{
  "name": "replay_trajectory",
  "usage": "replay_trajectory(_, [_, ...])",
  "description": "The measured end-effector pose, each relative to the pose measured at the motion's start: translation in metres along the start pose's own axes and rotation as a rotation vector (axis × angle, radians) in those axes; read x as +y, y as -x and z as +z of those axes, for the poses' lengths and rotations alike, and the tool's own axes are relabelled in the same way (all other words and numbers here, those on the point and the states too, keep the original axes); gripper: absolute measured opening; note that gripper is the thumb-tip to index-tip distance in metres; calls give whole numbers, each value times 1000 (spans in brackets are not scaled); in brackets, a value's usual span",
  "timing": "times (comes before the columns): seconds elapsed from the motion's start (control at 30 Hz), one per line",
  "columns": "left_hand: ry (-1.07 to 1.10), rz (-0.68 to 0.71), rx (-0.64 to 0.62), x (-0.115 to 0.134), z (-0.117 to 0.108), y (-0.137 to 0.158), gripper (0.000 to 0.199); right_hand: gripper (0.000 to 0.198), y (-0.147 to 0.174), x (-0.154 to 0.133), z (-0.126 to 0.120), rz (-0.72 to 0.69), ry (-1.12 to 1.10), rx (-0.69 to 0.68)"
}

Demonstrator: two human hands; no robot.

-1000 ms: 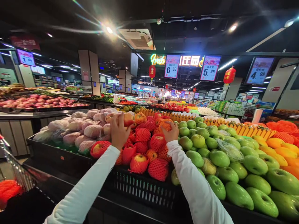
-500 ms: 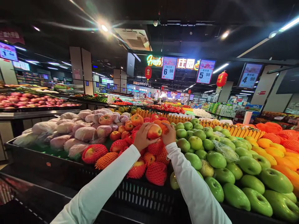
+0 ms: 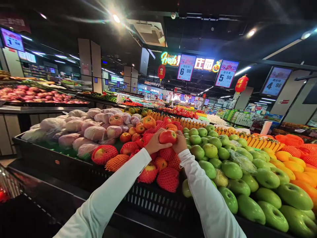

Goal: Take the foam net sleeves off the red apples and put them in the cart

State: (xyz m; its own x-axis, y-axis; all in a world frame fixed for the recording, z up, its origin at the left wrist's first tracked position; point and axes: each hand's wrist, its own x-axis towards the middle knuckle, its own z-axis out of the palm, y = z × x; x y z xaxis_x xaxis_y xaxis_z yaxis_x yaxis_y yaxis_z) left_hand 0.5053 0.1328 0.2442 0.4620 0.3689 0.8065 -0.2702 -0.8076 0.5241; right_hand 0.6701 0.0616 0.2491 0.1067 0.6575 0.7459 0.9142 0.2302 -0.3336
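Stretched forward in long white sleeves (image 3: pixel 116 185), over the slotted front of a black crate (image 3: pixel 156 198), walled presumably to stop round fruit rolling off the counter (image 3: pixel 49 158). Heaped just inside with apples in red nets (image 3: pixel 168 179), probably sleeved against bruising. Above that heap, near its middle, grasping a bare red apple (image 3: pixel 167 136) in the left hand (image 3: pixel 156 142), with the thumb along its lower edge. Close against the apple's right side with the right hand (image 3: pixel 180 142), curled, with fingertips hidden; cannot tell whether gripping or merely touching. Flanked on both sides, likely for a steadier hold on smooth, round skin.

Dotted past the left hand with loose bare apples (image 3: pixel 125 137). Banked to the left with film-wrapped fruit (image 3: pixel 95 133), perhaps covered for cleanliness; stacked to the right with green apples (image 3: pixel 231 169), apparently sorted by kind. Edged farther back with a yellow slatted divider (image 3: pixel 259 141), likely for parting displays. Hung overhead beyond with price screens (image 3: pixel 186 67), presumably for reading over the piles.
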Motion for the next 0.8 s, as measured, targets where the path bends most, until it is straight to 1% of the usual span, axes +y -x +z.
replay_trajectory(0.07, [19,2,23,-3,-1,0,58,22,1,-2,-2,21,31,-1])
replay_trajectory(0.17, [85,-38,27,-5,-1,0,56,36,2,-5,-4,21,44,11])
replay_trajectory(0.27, [166,-122,-47,-5,-1,0,58,52,3,-7,-4,-32,27,18])
replay_trajectory(0.33, [194,-184,-95,-4,-1,0,61,56,3,-8,-4,-63,8,11])
replay_trajectory(0.37, [180,-198,-96,-3,-1,0,61,56,3,-8,-4,-70,-1,14])
replay_trajectory(0.43, [64,-176,-41,-2,0,-1,58,57,2,-7,-6,-70,-7,49])
replay_trajectory(0.5, [-125,-104,64,-2,0,-2,55,55,1,-6,-8,-59,2,114])
replay_trajectory(0.57, [-295,-38,158,-4,2,-2,59,55,1,-7,-12,-54,20,176])
replay_trajectory(0.63, [-395,-13,214,-7,4,-2,64,55,1,-10,-14,-75,42,209])
replay_trajectory(0.7, [-441,-21,240,-11,6,-1,66,55,3,-16,-16,-135,60,197])
replay_trajectory(0.8, [-467,-50,315,-16,9,-1,63,51,4,-27,-17,-250,59,123])
